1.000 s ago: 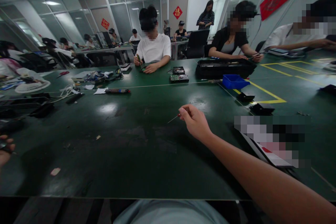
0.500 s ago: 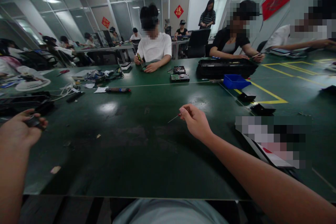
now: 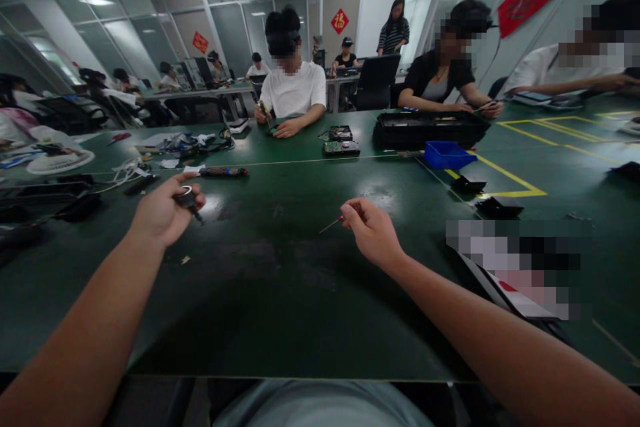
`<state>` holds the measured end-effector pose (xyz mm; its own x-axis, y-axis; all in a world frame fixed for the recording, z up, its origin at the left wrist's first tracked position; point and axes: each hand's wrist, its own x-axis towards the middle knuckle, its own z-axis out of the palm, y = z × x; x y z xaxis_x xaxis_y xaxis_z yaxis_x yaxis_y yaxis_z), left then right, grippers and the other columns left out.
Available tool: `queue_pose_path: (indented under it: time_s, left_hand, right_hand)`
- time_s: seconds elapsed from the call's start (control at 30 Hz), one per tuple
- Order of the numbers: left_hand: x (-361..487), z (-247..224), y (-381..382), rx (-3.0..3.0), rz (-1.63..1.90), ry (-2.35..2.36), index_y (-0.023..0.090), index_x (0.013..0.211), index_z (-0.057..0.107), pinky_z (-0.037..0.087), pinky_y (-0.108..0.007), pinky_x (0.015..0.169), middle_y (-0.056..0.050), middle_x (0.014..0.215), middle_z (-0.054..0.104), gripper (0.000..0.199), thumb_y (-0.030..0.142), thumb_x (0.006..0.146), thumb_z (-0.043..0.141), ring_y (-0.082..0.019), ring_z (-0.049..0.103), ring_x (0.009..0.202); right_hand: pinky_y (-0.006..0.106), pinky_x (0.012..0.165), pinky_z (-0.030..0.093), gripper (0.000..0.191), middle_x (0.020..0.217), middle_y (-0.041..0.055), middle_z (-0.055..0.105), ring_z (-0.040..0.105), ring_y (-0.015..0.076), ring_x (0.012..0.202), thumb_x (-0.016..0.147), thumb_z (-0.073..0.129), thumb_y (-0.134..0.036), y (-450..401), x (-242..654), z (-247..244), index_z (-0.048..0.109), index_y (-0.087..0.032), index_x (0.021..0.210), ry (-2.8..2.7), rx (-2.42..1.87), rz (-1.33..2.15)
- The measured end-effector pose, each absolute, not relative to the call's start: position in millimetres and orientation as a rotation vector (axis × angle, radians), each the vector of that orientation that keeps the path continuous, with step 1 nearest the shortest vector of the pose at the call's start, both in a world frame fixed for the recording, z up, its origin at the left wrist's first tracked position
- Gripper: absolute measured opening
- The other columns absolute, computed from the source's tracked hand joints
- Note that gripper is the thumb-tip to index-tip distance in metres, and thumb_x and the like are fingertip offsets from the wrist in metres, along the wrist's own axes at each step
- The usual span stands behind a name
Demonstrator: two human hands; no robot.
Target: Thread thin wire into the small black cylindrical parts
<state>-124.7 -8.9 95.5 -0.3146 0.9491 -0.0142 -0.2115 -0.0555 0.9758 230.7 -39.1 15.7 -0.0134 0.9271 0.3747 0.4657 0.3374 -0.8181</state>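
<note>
My left hand (image 3: 156, 215) is closed around a small dark part (image 3: 189, 200) with a shiny round end and a narrow tip pointing down and right. Its exact kind I cannot make out. Above the middle of the green table (image 3: 280, 327), my right hand (image 3: 376, 235) grips a thin screwdriver (image 3: 330, 226). The slim metal shaft points left and slightly down, while the reddish handle is mostly hidden by my fingers. A wide gap separates the two hands. Just beyond my left hand lies a dark pen-shaped tool (image 3: 224, 172).
Black housings (image 3: 45, 193) and white cables (image 3: 123, 175) lie at left. Hard drives (image 3: 341, 148), a long black casing (image 3: 430, 132) and a blue bin (image 3: 449, 155) stand farther back. A blurred flat item (image 3: 515, 280) lies at right. Co-workers sit across the table.
My left hand has come in from the far left toward the middle, bringing the small dark part along. My right hand and the screwdriver stay almost in place.
</note>
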Motion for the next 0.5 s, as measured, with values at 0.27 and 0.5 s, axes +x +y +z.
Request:
queue_pose_path:
  time_s: [0.27, 0.5]
  left_hand:
    - [-32.2, 80.2, -8.7, 1.129, 1.328, 1.035, 0.012, 0.100, 0.061, 0.042, -0.025, 0.062, -0.003, 0.073, 0.055, 0.040, 0.005, 0.062, 0.050, -0.015, 0.052, 0.066]
    - [24.0, 44.9, -27.6, 1.483, 1.036, 1.065, 0.015, 0.112, 0.058, 0.047, -0.034, 0.080, -0.005, 0.089, 0.060, 0.042, 0.014, 0.072, 0.047, -0.019, 0.056, 0.082]
  right_hand:
    - [0.034, 0.070, 0.050, 0.026, 0.079, 0.0041, 0.072, 0.068, 0.0199, 0.074, 0.097, 0.050, -0.043, -37.1, 230.8, 10.9, 0.064, -0.021, 0.092, -1.626, -1.261, 0.596]
    - [0.034, 0.072, 0.050, 0.024, 0.081, 0.0036, 0.071, 0.068, 0.0198, 0.077, 0.097, 0.050, -0.042, -37.6, 231.1, 11.2, 0.063, -0.021, 0.092, -1.619, -1.261, 0.581]
